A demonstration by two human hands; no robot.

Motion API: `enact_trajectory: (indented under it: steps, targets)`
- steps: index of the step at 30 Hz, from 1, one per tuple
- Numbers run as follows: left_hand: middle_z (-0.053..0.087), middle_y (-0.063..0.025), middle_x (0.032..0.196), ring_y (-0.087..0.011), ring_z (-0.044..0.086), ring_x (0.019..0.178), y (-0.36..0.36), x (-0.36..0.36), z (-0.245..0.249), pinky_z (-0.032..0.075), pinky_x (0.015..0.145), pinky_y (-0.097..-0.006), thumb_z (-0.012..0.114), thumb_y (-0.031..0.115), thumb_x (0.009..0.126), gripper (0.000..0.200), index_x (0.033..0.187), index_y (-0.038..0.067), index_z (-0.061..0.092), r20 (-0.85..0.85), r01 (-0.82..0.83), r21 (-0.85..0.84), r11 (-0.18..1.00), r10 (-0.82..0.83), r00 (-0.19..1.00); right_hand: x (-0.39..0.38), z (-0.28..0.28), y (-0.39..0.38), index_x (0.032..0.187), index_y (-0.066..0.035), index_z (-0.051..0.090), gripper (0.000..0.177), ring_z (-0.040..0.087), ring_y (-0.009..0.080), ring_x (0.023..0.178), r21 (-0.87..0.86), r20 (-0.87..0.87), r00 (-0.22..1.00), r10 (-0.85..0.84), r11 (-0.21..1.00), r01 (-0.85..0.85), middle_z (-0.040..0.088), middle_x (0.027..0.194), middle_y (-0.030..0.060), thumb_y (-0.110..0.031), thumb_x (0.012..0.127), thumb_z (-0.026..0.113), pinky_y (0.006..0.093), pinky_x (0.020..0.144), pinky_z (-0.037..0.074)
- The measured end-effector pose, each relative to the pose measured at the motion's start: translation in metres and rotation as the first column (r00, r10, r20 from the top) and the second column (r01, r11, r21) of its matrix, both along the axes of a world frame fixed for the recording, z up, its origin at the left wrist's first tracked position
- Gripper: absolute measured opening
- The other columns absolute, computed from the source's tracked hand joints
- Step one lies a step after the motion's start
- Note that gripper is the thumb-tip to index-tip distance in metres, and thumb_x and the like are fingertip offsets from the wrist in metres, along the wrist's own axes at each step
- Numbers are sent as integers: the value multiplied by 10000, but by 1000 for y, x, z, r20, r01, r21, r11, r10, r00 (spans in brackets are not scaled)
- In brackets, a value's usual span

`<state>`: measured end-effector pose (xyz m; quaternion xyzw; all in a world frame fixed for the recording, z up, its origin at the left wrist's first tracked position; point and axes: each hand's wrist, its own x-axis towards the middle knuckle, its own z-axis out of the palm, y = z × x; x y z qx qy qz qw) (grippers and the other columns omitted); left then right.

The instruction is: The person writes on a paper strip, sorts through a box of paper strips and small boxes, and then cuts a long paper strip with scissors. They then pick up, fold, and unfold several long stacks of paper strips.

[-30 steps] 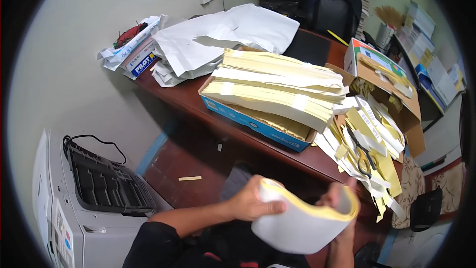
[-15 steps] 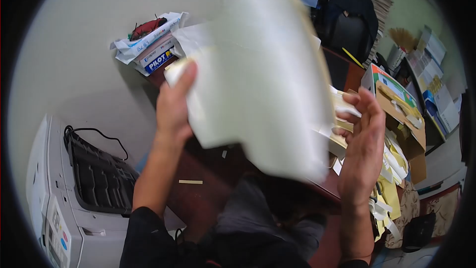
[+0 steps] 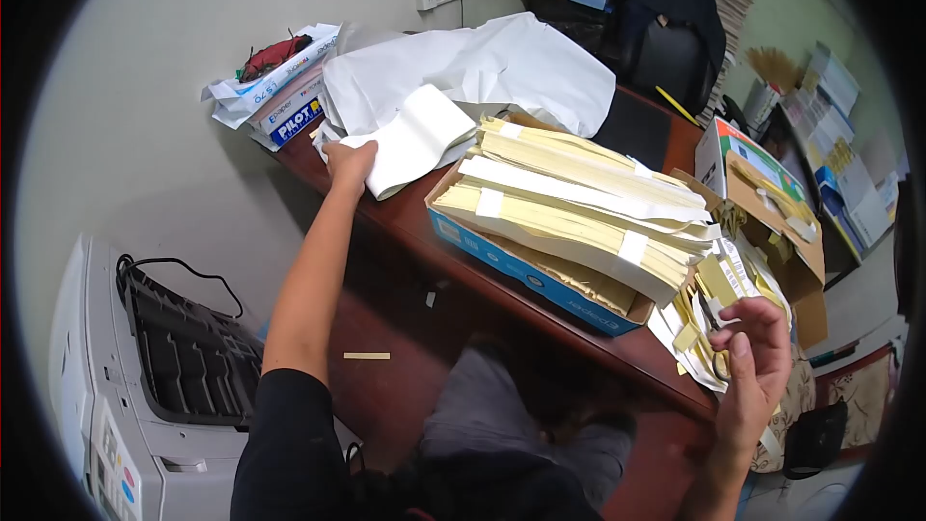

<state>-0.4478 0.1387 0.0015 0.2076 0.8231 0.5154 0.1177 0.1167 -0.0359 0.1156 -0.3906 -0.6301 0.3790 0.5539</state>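
Observation:
At the left end of the desk, my left hand (image 3: 352, 164) is closed on the edge of a folded, curling white paper sheet (image 3: 420, 135). The sheet lies against a larger crumpled white sheet (image 3: 521, 58). My right hand (image 3: 757, 367) is at the desk's right front, empty, with bent fingers apart. Its fingertips are right at a pair of scissors (image 3: 712, 314) that lies among paper scraps (image 3: 685, 328). Between my hands stands a blue cardboard box (image 3: 521, 275), packed with bundles of cream paper strips (image 3: 579, 203) bound with white bands.
Stacked paper packs (image 3: 289, 101) sit at the desk's left end. A grey printer (image 3: 174, 376) stands at lower left. Beyond the scraps are an open carton (image 3: 791, 241) and a white-green box (image 3: 719, 150). A chair (image 3: 670, 53) stands behind the desk (image 3: 434, 232).
The large white sheet, raised and blurred before, is down at the desk's left, uncovering the box of strips. My left hand moved slightly down with paper; my right moved down and right toward the scissors.

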Motion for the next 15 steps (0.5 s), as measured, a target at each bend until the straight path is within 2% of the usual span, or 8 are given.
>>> enact_trajectory:
  steps: [4, 6, 7, 8, 9, 12, 13, 15]
  targets:
    - [531, -298, 1400, -431, 546, 1304, 20, -20, -30, 453, 1119, -463, 920, 342, 674, 994, 1428, -79, 427, -512, -189, 37, 981, 181, 840, 34, 2, -6, 1248, 28, 559, 319, 583, 133, 1007, 129, -12, 988, -153, 980, 154, 615, 1159, 118, -122, 979, 644, 262, 829, 494]
    - [546, -266, 1391, -380, 568, 1274, 3, -6, -19, 470, 1085, -467, 940, 351, 680, 1017, 1439, -79, 416, -296, -25, 212, 977, 88, 951, 68, 10, -7, 1217, 28, 577, 266, 592, 121, 922, 171, -8, 969, -247, 954, 245, 639, 1104, 106, -108, 993, 623, 251, 802, 493]
    - [558, -237, 1377, -342, 576, 1247, 15, -22, -43, 473, 1070, -451, 890, 291, 780, 890, 1435, -74, 412, -294, 78, 392, 917, 45, 955, 83, 15, -4, 1197, 25, 598, 242, 588, 98, 856, 179, -22, 940, -341, 924, 339, 656, 1050, 83, -119, 1004, 627, 240, 794, 488]
    - [548, -213, 1386, -312, 557, 1256, 5, -3, -41, 462, 1067, -424, 819, 238, 877, 767, 1442, -69, 400, -117, 285, 598, 749, -270, 956, 119, 22, 4, 1181, 14, 624, 230, 582, 80, 826, 149, -79, 909, -409, 897, 416, 664, 1023, 61, -134, 1007, 644, 238, 783, 487]
    - [522, -206, 1423, -296, 535, 1281, 8, -19, -55, 436, 1082, -406, 744, 246, 955, 700, 1464, -68, 379, -343, 341, 495, 799, -180, 922, 139, 23, 13, 1159, 0, 653, 216, 592, 67, 828, 158, -21, 895, -446, 882, 443, 674, 1004, 41, -155, 1008, 658, 239, 773, 488]
    - [480, -206, 1470, -277, 506, 1305, -10, -18, -68, 391, 1117, -384, 678, 282, 1008, 708, 1509, -74, 327, -305, 370, 542, 754, -234, 923, 191, 16, 46, 1034, 25, 702, 176, 588, 71, 817, 124, 329, 833, -444, 895, 428, 661, 872, -1, -139, 978, 666, 235, 737, 473]
    - [466, -209, 1485, -273, 497, 1312, -20, -13, -69, 372, 1132, -379, 657, 290, 1023, 712, 1524, -76, 308, -280, 404, 574, 713, -292, 914, 204, 13, 56, 1056, 39, 703, 209, 614, 99, 824, -15, 463, 794, -394, 892, 452, 695, 876, 34, -143, 957, 678, 261, 746, 494]
    - [448, -215, 1500, -293, 477, 1338, -44, -4, -81, 347, 1152, -407, 606, 290, 1054, 707, 1550, -75, 259, -424, 420, 522, 742, -201, 883, 226, -9, 84, 1123, 43, 702, 275, 682, 169, 877, 95, 650, 659, -378, 901, 423, 744, 942, 110, -152, 930, 703, 315, 786, 533]
